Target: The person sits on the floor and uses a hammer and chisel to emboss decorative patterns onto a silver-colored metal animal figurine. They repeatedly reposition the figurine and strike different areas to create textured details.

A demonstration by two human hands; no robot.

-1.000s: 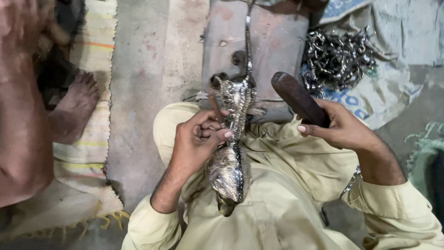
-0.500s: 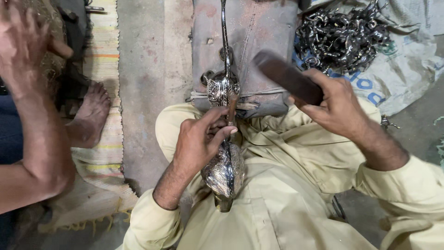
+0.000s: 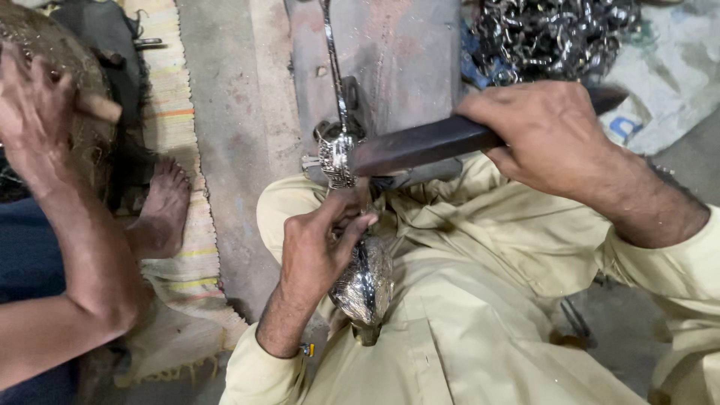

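Your left hand is clamped on the shiny metal piece, stiff and likely slippery, so hold its narrow neck, while your right hand at 2 o'clock grips the dark bar.

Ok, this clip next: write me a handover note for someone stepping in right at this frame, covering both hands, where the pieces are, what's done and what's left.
Left hand: gripping the shiny ornate metal piece over the lap, fingers near its upper neck.
Right hand: closed on a dark bar-shaped tool, whose far end meets the piece's patterned collar.
The piece's thin rod runs up across the grey metal block on the floor.
A pile of similar shiny parts lies top right on a sack.
Another person's hand works at the left.
Done: piece positioned, tool on the collar.
Left: cannot tell how much work on the collar remains.
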